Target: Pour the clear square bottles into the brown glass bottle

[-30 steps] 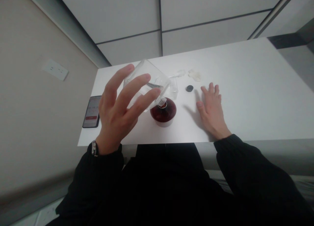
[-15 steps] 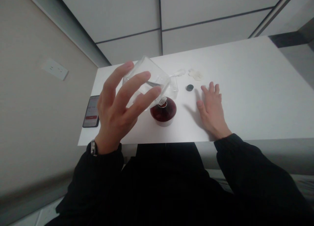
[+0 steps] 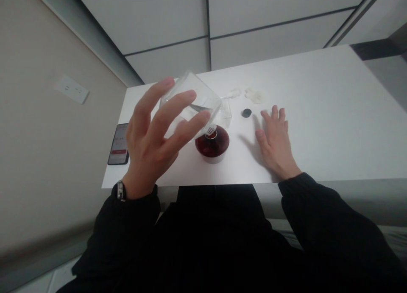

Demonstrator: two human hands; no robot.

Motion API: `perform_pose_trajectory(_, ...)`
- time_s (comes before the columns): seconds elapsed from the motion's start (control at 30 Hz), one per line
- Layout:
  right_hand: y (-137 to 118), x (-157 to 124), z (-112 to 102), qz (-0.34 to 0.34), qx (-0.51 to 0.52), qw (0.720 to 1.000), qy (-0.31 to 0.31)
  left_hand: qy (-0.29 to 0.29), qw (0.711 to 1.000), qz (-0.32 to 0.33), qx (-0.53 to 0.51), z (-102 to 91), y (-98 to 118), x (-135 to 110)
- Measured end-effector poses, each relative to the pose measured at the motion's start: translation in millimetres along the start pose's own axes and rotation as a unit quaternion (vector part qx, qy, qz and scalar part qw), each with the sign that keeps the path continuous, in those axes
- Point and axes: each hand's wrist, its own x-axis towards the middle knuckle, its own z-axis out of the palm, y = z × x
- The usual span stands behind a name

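Note:
Tilted neck-down in the grip of my left hand [image 3: 155,136] is a clear square bottle [image 3: 197,91] with some liquid inside. Its threaded mouth meets the neck opening of a dark red-brown round bottle [image 3: 213,146], which stands upright near the front edge of the table [image 3: 324,115]. Whether liquid is flowing between them I cannot tell. My right hand [image 3: 275,142] rests on the tabletop with its fingers apart and nothing in it. A small dark round cap [image 3: 246,113] lies just left of those fingers.
Behind the red-brown bottle stands a clear container [image 3: 226,115], partly hidden. Crumpled whitish pieces [image 3: 253,96] and a white wispy item [image 3: 233,93] lie farther back. A phone [image 3: 118,144] lies by the left wall, which carries a socket plate [image 3: 72,89].

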Motion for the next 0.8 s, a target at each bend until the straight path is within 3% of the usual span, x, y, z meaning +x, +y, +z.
perform_pose_trajectory(0.23, 0.9, 0.2, -0.1, -0.003, -0.002, 1.0, -0.007, 0.035, 0.998, 0.032, 0.027, 0.2, -0.9, 1.9)
perform_pose_trajectory(0.47, 1.4, 0.7, 0.5, -0.002, -0.001, 1.0, -0.009, 0.0, 1.0, -0.002, -0.012, -1.2, -0.3, 0.0)
perform_pose_trajectory(0.8, -1.3, 0.6, 1.0, 0.0, 0.014, 1.0, 0.004, 0.002, 0.999, 0.017, 0.026, -2.2, 0.3, 2.4)
